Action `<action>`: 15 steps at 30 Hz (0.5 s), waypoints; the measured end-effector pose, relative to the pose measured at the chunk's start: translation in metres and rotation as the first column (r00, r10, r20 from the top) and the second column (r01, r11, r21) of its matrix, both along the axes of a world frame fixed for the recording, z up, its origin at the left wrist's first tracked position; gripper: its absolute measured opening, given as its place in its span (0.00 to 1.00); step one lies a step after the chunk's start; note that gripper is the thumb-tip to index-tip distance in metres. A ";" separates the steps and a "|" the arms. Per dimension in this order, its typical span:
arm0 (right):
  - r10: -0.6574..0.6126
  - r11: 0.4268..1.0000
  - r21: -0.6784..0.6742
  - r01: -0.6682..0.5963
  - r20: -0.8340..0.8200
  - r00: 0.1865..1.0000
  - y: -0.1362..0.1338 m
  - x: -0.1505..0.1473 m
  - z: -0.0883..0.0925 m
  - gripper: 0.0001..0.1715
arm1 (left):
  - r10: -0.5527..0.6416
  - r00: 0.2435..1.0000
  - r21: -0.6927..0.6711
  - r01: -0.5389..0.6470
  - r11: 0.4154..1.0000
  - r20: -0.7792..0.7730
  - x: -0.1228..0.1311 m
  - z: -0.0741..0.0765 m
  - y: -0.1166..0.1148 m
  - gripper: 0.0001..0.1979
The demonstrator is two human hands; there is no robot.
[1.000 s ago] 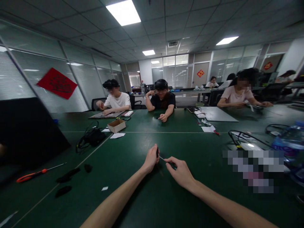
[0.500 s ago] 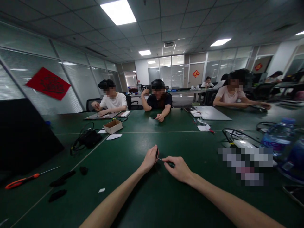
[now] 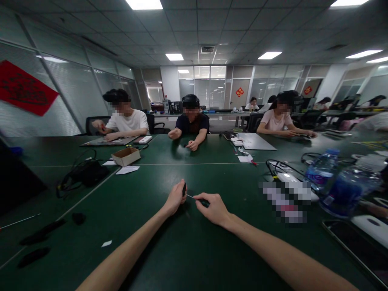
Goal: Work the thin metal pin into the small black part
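Green table (image 3: 200,254): cardboard box (image 3: 129,159), small white scrap (image 3: 106,243), black pieces (image 3: 34,257) left; plastic bottles (image 3: 341,198) right.

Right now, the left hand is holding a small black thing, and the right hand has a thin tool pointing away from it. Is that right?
Not quite: the thin tool points toward the small black thing, as the head view shows. The left hand does hold that black thing, and the right hand does hold the tool.

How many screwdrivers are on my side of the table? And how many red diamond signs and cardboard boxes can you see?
Screwdrivers: 2 (one in the right hand)
Red diamond signs: 3
Cardboard box: 1
Total: 6
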State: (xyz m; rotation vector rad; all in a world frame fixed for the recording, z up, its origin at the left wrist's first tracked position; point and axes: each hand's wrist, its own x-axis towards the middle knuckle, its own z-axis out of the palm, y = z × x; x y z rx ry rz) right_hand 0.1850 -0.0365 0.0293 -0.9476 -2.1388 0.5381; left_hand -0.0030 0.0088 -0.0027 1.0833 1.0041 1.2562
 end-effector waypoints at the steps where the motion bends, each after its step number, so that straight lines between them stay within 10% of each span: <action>1: 0.003 1.000 0.002 -0.003 0.000 1.000 -0.001 0.000 0.000 0.15 | 0.006 1.000 0.000 -0.006 1.000 -0.015 0.001 0.001 -0.001 0.22; 15: 0.016 1.000 0.000 -0.016 -0.014 1.000 -0.001 -0.001 -0.002 0.15 | 0.022 0.998 0.041 -0.019 0.999 -0.066 0.001 -0.002 -0.001 0.23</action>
